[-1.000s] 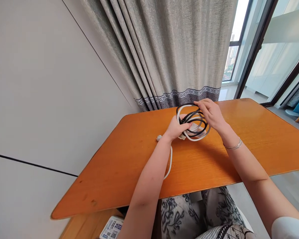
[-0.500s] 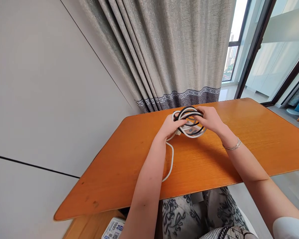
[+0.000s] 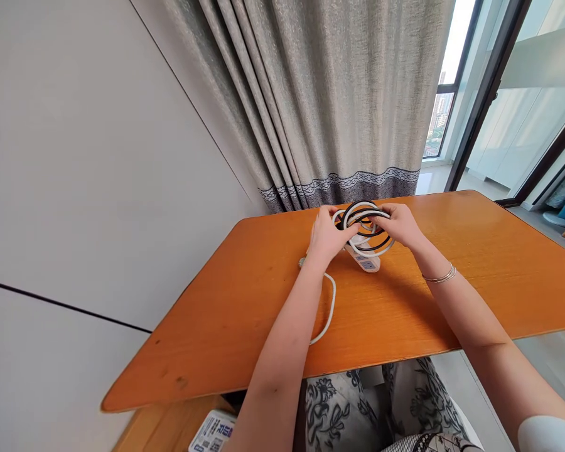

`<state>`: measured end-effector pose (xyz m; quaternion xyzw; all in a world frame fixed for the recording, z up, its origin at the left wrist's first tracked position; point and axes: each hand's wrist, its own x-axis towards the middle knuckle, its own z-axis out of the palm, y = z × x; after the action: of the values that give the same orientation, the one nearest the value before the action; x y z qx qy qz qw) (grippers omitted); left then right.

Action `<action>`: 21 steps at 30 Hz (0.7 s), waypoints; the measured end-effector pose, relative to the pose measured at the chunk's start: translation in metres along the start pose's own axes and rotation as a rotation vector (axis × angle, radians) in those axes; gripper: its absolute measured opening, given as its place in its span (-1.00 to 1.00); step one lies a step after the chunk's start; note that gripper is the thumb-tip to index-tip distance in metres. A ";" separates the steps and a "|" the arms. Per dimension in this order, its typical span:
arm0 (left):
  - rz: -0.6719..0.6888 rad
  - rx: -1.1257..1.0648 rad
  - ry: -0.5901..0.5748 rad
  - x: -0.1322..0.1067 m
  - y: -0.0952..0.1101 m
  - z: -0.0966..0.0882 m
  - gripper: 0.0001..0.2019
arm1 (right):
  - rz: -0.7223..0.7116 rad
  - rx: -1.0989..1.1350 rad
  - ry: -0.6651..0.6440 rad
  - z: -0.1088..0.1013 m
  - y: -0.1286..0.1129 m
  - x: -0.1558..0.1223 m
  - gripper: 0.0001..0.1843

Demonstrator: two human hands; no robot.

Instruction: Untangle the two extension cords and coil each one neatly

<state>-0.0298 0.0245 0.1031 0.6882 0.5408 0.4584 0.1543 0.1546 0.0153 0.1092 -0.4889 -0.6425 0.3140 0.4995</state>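
A bundle of coiled black and white cables (image 3: 368,227) is held just above the orange wooden table (image 3: 245,301) at its far side. My left hand (image 3: 327,236) is closed on the left side of the coil. My right hand (image 3: 400,225) is closed on its right side. A white power strip (image 3: 368,263) hangs under the coil and touches the table. A loose white cord (image 3: 328,314) runs from the bundle toward the table's near edge, partly hidden by my left forearm.
A grey curtain (image 3: 329,100) hangs behind the table, with a glass door (image 3: 522,107) to the right and a plain wall to the left. A printed box (image 3: 214,433) lies below the table's near edge. My lap in patterned cloth shows below.
My left hand moved from the coil's lower left to its left rim. The coil turned more upright and the white power strip now shows below it.
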 end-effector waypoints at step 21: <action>0.523 0.521 -0.200 -0.012 0.018 0.001 -0.89 | 0.032 0.171 0.057 0.010 0.002 -0.001 -0.79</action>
<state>-0.0179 0.0071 0.1096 0.8604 0.4277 0.2601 -0.0958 0.1463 0.0156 0.1039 -0.4633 -0.5910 0.3614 0.5526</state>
